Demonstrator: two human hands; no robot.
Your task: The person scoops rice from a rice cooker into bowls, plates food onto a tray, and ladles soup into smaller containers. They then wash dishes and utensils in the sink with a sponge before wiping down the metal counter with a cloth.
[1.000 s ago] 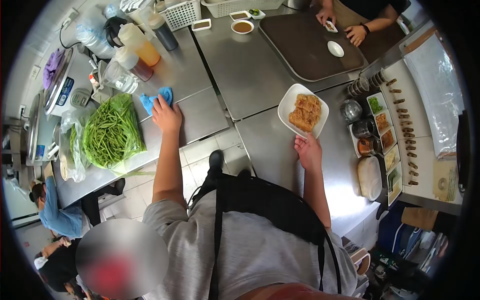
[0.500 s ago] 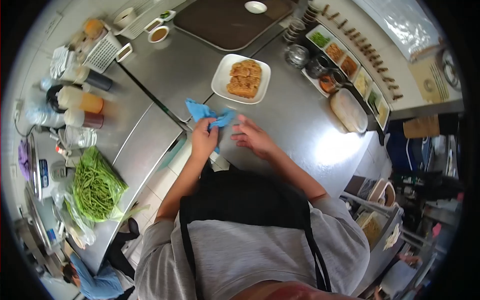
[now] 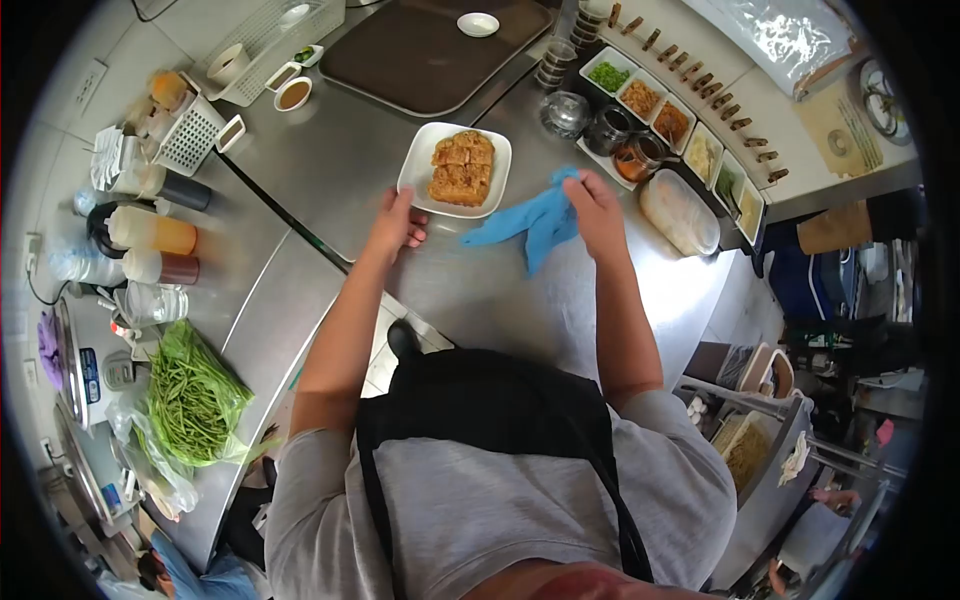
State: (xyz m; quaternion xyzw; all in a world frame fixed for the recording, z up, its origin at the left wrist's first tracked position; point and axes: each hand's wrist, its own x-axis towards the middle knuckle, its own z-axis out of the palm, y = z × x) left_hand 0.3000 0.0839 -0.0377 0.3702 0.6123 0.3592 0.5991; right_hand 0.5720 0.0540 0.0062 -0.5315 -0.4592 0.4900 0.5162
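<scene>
A square white plate (image 3: pixel 412 165) carries browned, cut pieces of fried food (image 3: pixel 462 168). My left hand (image 3: pixel 392 226) is at the plate's near left corner, its thumb against the rim and its fingers curled just below. Right of the plate, my right hand (image 3: pixel 597 210) pinches one end of a limp blue cloth (image 3: pixel 530 222). The rest of the cloth hangs and spreads leftward over the steel counter (image 3: pixel 450 270), its far end close to the plate's near edge.
A brown tray (image 3: pixel 420 60) bearing a small white dish (image 3: pixel 478 24) lies at the back. Topping containers (image 3: pixel 655 105), jars (image 3: pixel 565 115) and a plastic tub (image 3: pixel 680 212) line the right side. On the left are sauce bottles (image 3: pixel 150 230) and bagged green beans (image 3: pixel 195 400). Another person (image 3: pixel 195 570) is at lower left.
The blue cloth has passed from my left hand to my right, which has moved rightward and spread it out. My left hand has gone up to the plate's corner. The view has shifted slightly.
</scene>
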